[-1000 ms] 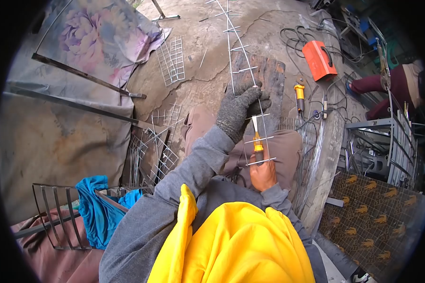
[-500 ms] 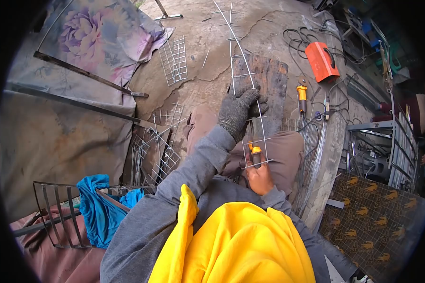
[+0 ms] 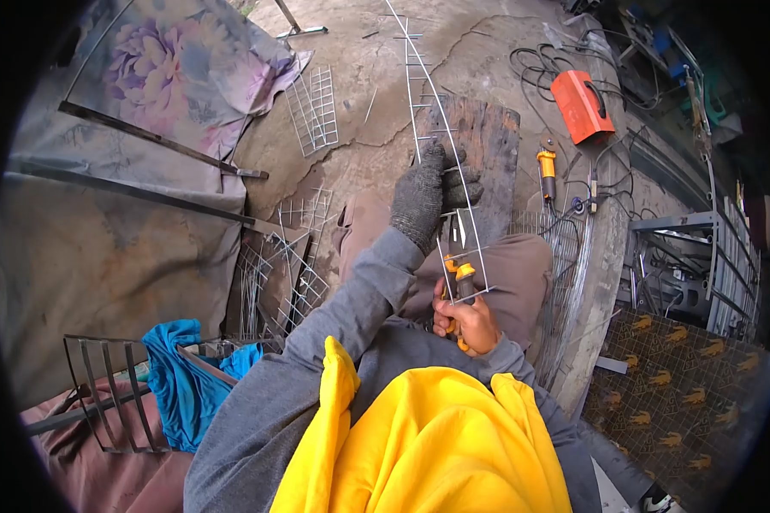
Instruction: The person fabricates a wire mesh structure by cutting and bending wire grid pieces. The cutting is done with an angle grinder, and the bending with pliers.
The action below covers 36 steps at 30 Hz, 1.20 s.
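Note:
My left hand (image 3: 426, 192), in a dark grey knitted glove, is closed around a long narrow strip of welded wire mesh (image 3: 446, 103). The strip runs away from me, two long rods joined by short cross wires, its near end over my lap. In my bare right hand (image 3: 475, 327) are wire cutters (image 3: 465, 280) with yellow-and-black handles, fingers wrapped round the grips. Their metal head points up toward the gloved hand, close to the strip's near cross wires. A dark wooden board (image 3: 492, 150) lies on the ground beneath the strip.
An orange machine (image 3: 583, 107) with cables stands at the upper right, near a yellow angle grinder (image 3: 547, 175). Loose mesh pieces (image 3: 321, 107) lie to the left. A metal rack (image 3: 684, 227) is at the right, and a blue cloth (image 3: 184, 385) hangs on a frame.
The strip has shifted slightly, its far end swinging left. My right hand has turned, so its fingers now show around the cutters' handles, and the metal head is visible.

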Tool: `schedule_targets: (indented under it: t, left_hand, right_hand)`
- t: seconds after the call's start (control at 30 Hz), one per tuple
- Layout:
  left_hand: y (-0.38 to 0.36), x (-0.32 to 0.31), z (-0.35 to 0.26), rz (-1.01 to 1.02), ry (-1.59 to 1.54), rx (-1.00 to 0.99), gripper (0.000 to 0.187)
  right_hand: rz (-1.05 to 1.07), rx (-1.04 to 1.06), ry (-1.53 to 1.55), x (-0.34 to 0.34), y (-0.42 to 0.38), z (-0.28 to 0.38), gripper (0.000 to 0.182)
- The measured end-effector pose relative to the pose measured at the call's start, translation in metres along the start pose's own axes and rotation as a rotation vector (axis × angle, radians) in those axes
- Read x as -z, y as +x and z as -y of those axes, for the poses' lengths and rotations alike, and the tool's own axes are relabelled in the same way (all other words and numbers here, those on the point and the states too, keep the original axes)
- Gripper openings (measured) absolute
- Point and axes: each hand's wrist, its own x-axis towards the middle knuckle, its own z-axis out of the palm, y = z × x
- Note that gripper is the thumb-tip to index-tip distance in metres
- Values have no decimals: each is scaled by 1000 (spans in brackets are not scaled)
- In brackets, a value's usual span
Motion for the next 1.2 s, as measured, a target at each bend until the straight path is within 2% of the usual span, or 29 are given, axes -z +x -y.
schedule_targets:
  t: [0.1, 0.17, 0.2, 0.27, 0.33, 0.4, 0.43, 0.47, 0.53, 0.57, 0.7, 0.77, 0.8, 0.87, 0.9, 1.0, 1.07, 1.13, 1.2]
  left_hand:
    - [1, -3, -1, -104, -40, 23, 54]
    - [-2, -6, 2, -125, -111, 51, 57]
    - [-4, -8, 2, -142, -185, 79, 60]
    - [-3, -12, 1, -166, -224, 64, 59]
    - [-2, -12, 0, -191, -265, 50, 59]
    - [1, -8, -3, -145, -179, -13, 58]
    - [3, -4, -3, -132, -129, -29, 56]
    - [8, 0, -2, -133, -129, -37, 56]
    - [7, 7, -1, -120, -123, -25, 56]
    - [4, 4, -1, -137, -105, -27, 56]
    - [8, 13, -1, -69, -70, -15, 54]
    - [11, 23, 0, 125, -216, 90, 52]
    - [7, 22, -6, 125, -216, 91, 52]
    - [-1, 23, -19, 292, -389, 162, 51]
    - [1, 26, -23, 347, -425, 138, 50]
    - [7, 32, -37, 308, -259, 49, 48]
    - [3, 30, -46, 284, -198, 15, 49]
    - [-2, 29, -55, 301, -61, -10, 53]
    - [-4, 25, -61, 330, -59, -18, 55]
  right_hand:
    - [-14, -45, 5, 9, 11, -6, 27]
    - [-362, 655, -1118, 16, 21, -12, 29]
    - [-366, 655, -1117, 12, 22, -6, 29]
    - [-598, 628, -1287, 1, 18, 13, 30]
    - [-611, 626, -1295, 0, 17, 15, 29]
    - [-207, 582, -1132, 17, 23, 10, 32]
    - [-130, 346, -830, 20, 24, 5, 29]
    - [-123, 350, -832, 25, 23, 2, 29]
    - [-30, 53, -263, 5, 9, 10, 26]
    - [-23, 41, -127, 0, 8, 10, 21]
    - [-26, 21, -221, 3, 12, 9, 28]
    - [-155, 75, -360, -3, 12, 11, 36]
    - [-155, 75, -360, -2, 12, 12, 36]
    - [-136, 182, -461, 5, 11, 15, 47]
    - [-138, 140, -464, 8, 8, 16, 50]
    - [-152, 51, -563, 20, -3, 18, 51]
    - [-176, 57, -545, 22, -13, 22, 48]
    - [-315, 89, -415, 16, -26, 34, 49]
    - [-330, 78, -434, 18, -36, 49, 50]
